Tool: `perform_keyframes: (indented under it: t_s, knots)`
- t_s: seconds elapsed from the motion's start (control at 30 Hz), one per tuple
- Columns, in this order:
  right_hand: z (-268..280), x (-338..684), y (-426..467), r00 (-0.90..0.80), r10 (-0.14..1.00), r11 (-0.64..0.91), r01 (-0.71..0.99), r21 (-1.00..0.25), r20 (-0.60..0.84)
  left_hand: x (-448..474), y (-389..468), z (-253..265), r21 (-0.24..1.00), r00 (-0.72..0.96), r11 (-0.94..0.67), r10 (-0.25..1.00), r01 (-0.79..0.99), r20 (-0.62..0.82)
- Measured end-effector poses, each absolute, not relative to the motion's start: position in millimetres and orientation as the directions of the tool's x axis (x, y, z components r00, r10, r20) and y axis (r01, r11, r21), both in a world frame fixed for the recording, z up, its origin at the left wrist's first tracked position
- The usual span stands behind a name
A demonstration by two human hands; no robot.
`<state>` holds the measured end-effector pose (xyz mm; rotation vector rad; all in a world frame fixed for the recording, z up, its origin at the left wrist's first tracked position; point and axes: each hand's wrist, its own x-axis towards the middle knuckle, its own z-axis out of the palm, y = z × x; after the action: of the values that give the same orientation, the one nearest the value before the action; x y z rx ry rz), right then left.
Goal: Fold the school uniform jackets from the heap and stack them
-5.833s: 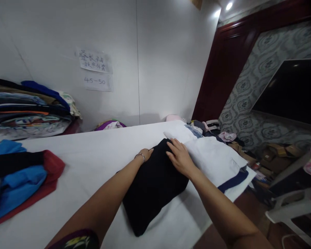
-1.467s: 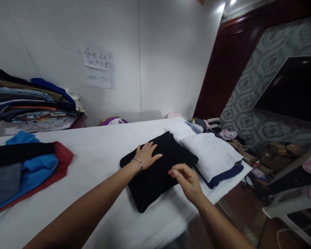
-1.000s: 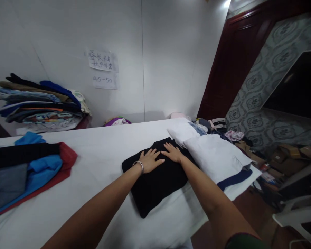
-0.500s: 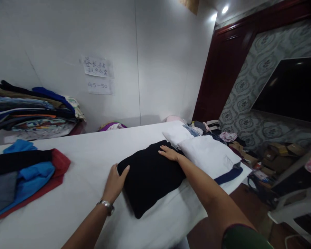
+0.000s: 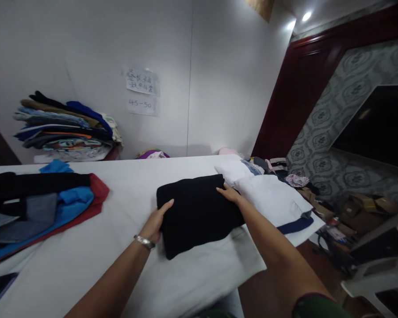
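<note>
A folded black garment [image 5: 195, 212] is between my two hands above the white table, its exact kind not plain. My left hand [image 5: 157, 221], a metal watch [image 5: 144, 241] at its wrist, grips the left edge with the thumb on top and the fingers hidden underneath. At the right edge, my right hand [image 5: 230, 194] is closed on the same garment, its thumb over the cloth and most of its fingers out of sight. Whether the garment still touches the table, I cannot tell.
White folded clothes [image 5: 272, 196] lie to the right, with a navy piece [image 5: 295, 225] under them. Blue, red, black and grey clothes [image 5: 76, 198] lie on the left. A tall clothes stack [image 5: 69, 128] stands behind. A white stool [image 5: 374, 274] is at the lower right.
My right hand has gone from lying flat on the black garment to gripping its right edge. The garment has turned slightly and its outline is squarer. My view has shifted left.
</note>
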<state>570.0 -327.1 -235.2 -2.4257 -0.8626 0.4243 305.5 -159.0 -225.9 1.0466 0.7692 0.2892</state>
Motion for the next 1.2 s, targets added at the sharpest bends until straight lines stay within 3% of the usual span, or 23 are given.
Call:
perform_keyframes:
  t_s: [0.13,0.23,0.3,0.37,0.47,0.53,0.63,0.73,0.8,0.9,1.03,1.2]
  knots:
    - [-250,519,-309,0.72,0.688,-0.629,0.528,-0.571,-0.092,255,-125,-226,0.848,0.711,0.517,0.552,0.118,-0.435]
    - [-260,492,-299,0.77,0.63,-0.724,0.535,-0.436,-0.1,232,-110,-237,0.825,0.675,0.525,0.532,0.211,-0.511]
    - [-260,486,-298,0.769,0.63,-0.744,0.558,-0.366,-0.108,228,-103,-244,0.859,0.656,0.444,0.572,0.256,-0.492]
    - [-254,488,-299,0.743,0.654,-0.737,0.583,-0.341,-0.142,231,-96,-248,0.908,0.576,0.258,0.707,0.33,-0.41]
    - [-234,489,-298,0.744,0.665,-0.729,0.624,-0.28,-0.074,241,-89,-243,0.852,0.497,-0.177,0.861,0.493,-0.109]
    - [-217,481,-287,0.709,0.701,-0.677,0.697,-0.236,0.081,252,-91,-235,0.693,0.581,-0.468,0.809,0.548,0.086]
    - [-196,464,-259,0.529,0.813,-0.475,0.844,-0.25,0.243,273,-105,-221,0.428,0.719,-0.705,0.676,0.566,0.163]
    - [-198,459,-236,0.382,0.896,-0.319,0.908,-0.271,0.226,290,-120,-214,0.316,0.811,-0.774,0.585,0.549,0.024]
    - [-213,467,-233,0.423,0.902,-0.384,0.875,-0.295,0.082,295,-125,-215,0.299,0.834,-0.785,0.547,0.542,-0.073]
    - [-246,488,-239,0.53,0.84,-0.532,0.768,-0.356,-0.112,295,-127,-221,0.266,0.847,-0.807,0.525,0.527,-0.085]
    - [-270,502,-243,0.533,0.84,-0.524,0.748,-0.408,-0.103,294,-127,-226,0.242,0.85,-0.817,0.519,0.524,-0.089]
    - [-261,506,-241,0.514,0.85,-0.494,0.696,-0.522,-0.119,296,-126,-224,0.237,0.853,-0.819,0.51,0.522,-0.116]
